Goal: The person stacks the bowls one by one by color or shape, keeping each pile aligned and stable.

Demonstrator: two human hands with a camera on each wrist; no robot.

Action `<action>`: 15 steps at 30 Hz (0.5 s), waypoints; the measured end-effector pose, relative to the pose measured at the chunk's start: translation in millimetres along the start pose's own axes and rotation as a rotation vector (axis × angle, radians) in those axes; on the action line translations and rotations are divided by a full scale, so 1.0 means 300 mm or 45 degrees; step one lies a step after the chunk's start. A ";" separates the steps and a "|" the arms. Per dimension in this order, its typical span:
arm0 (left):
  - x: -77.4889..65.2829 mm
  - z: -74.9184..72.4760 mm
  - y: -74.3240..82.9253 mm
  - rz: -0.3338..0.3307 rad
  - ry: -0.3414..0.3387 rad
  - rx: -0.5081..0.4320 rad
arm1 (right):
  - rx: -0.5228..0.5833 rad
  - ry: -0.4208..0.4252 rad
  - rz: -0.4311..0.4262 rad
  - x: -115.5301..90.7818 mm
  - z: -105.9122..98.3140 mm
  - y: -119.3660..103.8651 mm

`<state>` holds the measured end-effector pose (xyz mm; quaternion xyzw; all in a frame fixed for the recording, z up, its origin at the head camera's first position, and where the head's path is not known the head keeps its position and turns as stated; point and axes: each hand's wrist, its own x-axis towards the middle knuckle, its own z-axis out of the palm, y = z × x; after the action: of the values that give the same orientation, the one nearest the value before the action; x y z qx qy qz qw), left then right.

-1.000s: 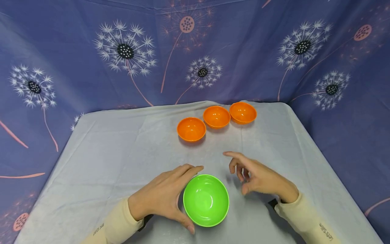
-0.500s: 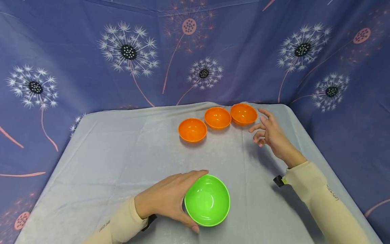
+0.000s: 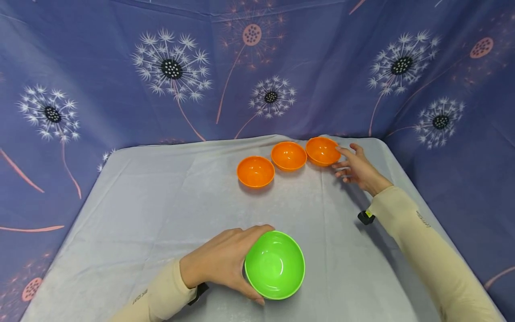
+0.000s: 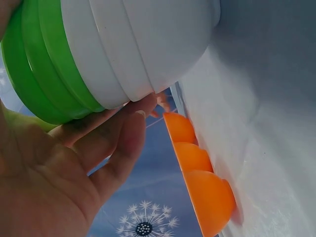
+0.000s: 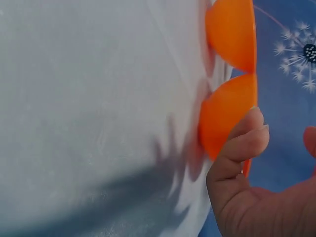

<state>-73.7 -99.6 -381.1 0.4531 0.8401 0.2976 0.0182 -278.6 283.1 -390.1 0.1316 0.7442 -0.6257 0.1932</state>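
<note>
My left hand [image 3: 221,259] holds a stack of bowls near the front of the table, thumb on the near side and fingers round the far side. From above, only the top green bowl [image 3: 275,265] shows; in the left wrist view, green rims sit over white bowls [image 4: 143,44]. My right hand [image 3: 360,170] is at the rightmost orange bowl [image 3: 322,151]. Its index finger overlaps that bowl's right rim, and its other fingers are loosely bent beside the wall. In the right wrist view, the thumb [image 5: 310,140] stands apart from the fingers.
Left of the reached bowl stand a middle orange bowl [image 3: 288,156] and a left orange bowl [image 3: 255,171], in a slanting row near the back edge. A pale cloth [image 3: 161,201] covers the table. Blue dandelion-print curtains [image 3: 314,67] hang behind and at both sides.
My right hand has moved away from the green bowl, forward and right, to the rightmost orange bowl. My left hand has closed in more tightly round the stack, which stays in place.
</note>
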 end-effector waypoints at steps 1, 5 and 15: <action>0.000 0.000 0.001 0.000 0.001 0.005 | -0.007 0.001 0.017 0.009 0.000 0.000; 0.005 -0.002 0.003 0.005 0.004 0.018 | -0.033 -0.001 0.067 0.047 -0.001 0.004; 0.006 0.000 0.000 0.010 0.003 0.037 | -0.048 -0.083 0.035 0.108 0.014 0.027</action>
<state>-74.6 -98.3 -380.6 0.4562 0.8427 0.2858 0.0095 -303.4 279.0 -412.4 0.1177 0.7473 -0.6128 0.2282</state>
